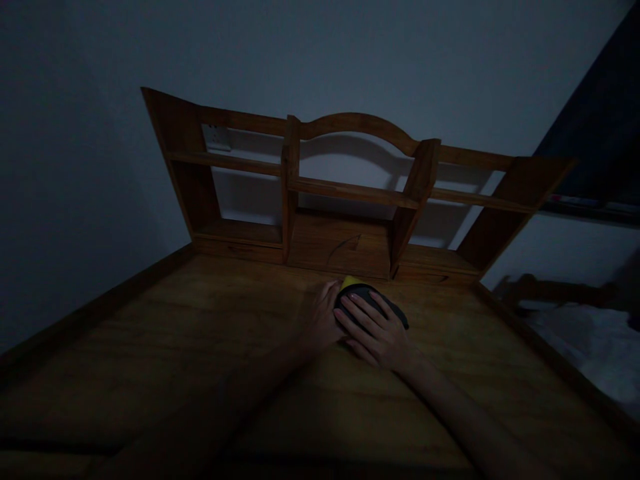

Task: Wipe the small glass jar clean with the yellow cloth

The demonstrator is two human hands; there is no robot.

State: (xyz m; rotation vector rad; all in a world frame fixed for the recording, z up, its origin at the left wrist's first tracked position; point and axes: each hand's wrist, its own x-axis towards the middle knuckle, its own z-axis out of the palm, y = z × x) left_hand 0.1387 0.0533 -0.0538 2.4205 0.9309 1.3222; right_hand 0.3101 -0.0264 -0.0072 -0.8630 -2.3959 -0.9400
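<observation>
Black-and-yellow object [361, 290] on the wooden desktop [175, 347], just in front of the shelf unit [350, 191]. The right hand [377, 330] is cupped over its top, holding it; the left hand [323, 321] is up against its side, can't tell if that one's really gripping. Bluish wall [310, 60] behind it all.

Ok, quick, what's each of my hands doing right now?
Left hand: at the left edge of the dark-and-yellow object; open or closed can't be told.
Right hand: fingers spread over that object; grip can't be told.
</observation>
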